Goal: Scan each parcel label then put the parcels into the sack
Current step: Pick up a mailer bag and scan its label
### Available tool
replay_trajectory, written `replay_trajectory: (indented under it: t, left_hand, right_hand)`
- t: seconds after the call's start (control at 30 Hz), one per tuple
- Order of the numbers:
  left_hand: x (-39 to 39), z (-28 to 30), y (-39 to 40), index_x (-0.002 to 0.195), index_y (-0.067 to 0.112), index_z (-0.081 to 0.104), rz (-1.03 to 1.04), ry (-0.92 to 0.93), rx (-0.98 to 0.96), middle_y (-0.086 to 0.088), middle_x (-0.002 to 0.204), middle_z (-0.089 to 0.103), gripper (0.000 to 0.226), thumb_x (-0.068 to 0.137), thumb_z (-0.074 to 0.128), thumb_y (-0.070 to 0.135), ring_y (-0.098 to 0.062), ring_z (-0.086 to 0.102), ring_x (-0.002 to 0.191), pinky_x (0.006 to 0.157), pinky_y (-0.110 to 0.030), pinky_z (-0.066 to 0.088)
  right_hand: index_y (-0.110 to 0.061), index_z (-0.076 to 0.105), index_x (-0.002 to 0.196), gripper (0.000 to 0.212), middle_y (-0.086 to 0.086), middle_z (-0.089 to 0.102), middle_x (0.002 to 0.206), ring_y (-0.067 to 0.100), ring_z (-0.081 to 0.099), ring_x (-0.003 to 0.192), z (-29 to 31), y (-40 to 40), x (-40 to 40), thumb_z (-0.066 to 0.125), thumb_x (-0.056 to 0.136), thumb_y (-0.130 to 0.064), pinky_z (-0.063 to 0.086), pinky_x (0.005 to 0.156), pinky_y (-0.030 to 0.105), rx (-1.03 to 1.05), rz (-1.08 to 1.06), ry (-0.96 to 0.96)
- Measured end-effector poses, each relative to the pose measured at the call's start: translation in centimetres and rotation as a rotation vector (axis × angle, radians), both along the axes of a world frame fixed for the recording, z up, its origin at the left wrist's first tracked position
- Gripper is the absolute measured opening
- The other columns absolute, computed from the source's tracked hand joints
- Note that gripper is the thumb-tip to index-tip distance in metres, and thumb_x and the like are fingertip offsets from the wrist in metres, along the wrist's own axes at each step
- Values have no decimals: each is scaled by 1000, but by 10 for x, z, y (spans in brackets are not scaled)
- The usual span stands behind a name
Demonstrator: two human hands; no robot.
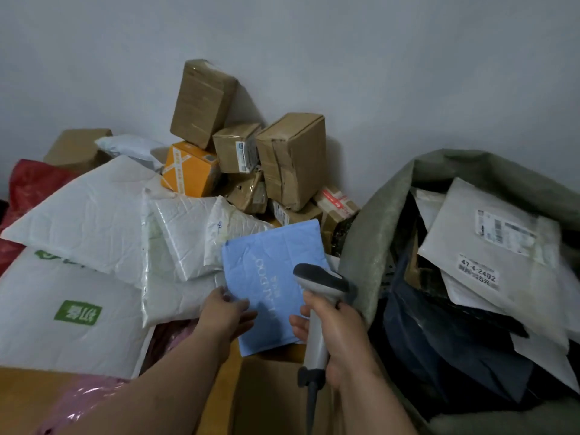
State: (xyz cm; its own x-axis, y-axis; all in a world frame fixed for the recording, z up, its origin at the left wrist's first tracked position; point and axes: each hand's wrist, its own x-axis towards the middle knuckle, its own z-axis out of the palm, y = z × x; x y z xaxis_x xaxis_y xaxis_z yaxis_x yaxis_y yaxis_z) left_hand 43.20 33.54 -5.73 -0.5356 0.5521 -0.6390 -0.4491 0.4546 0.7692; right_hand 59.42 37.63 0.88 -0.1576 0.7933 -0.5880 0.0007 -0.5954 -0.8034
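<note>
Against grey wall (408,73), left hand (227,312) pinches blue mailer (270,265); right hand (340,334) grips scanner (317,309)

the sack (373,233) stands at right with parcels in it. mailers (88,215) lie at left, boxes (292,158) stacked far behind them, one mailer (273,262) near, between both hands.
</note>
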Motion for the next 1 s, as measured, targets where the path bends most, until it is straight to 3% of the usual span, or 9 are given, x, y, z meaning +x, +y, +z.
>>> replay_trajectory:
  t: [0.13,0.3,0.47,0.57,0.63,0.7,0.77,0.9,1.0]
  left_hand:
    - [-5,-8,9,148,12,35,112,-86,68,-11,99,60,60,95,60,1,-24,65,82,67,-35,57]
    - [-11,13,9,92,3,69,118,20,80,-12,79,65,10,92,68,13,-23,62,76,66,-31,56]
    - [-16,74,-5,97,7,68,309,-16,280,-9,92,74,29,97,52,31,-22,71,91,73,-29,55]
    - [-16,100,-15,92,14,72,320,235,227,-9,94,73,32,98,57,41,-16,67,81,62,-22,49]
    - [-15,108,-22,115,17,65,359,328,240,-13,118,67,28,89,73,23,-17,66,87,63,-24,52]
    - [-12,115,-33,149,21,37,423,201,342,-7,145,48,76,85,74,4,-19,64,97,75,-33,54]
    - [-7,118,-44,158,17,16,505,7,464,-5,141,51,91,87,65,-9,-19,64,97,82,-37,53]
    - [4,114,-67,133,5,56,489,-138,503,-10,104,73,48,88,56,-13,-24,69,82,67,-35,55]
    - [14,116,-80,98,14,61,519,-182,502,-11,99,70,30,89,53,-13,-26,66,77,63,-34,54]
  right_hand:
    - [-4,70,93,14,10,70,79,21,74,67,-7,7,-3,72,91,-17,57,55,28,-29,19,2]
    - [-4,68,100,19,4,72,68,23,73,72,-2,10,-7,74,90,-19,57,65,34,-10,71,37]
    - [-11,69,104,20,0,75,70,19,74,73,23,8,-5,75,88,-21,57,65,29,96,51,118]
    - [-15,71,101,16,0,75,73,20,74,73,41,3,-4,76,88,-22,57,66,33,110,0,176]
    - [-15,70,100,15,7,75,84,24,73,79,50,0,-1,75,87,-21,57,69,37,94,-26,197]
    - [-13,70,102,18,10,75,89,25,73,80,57,-5,4,76,86,-21,57,66,35,80,-41,231]
    - [-9,70,106,24,8,76,82,24,73,77,61,-11,10,77,86,-21,57,62,31,71,-57,283]
    - [-7,67,104,25,2,73,70,17,72,64,65,-26,27,77,87,-23,56,54,28,76,-98,305]
    - [-2,64,95,24,-3,68,54,10,68,51,70,-37,40,73,90,-24,53,48,26,94,-102,283]
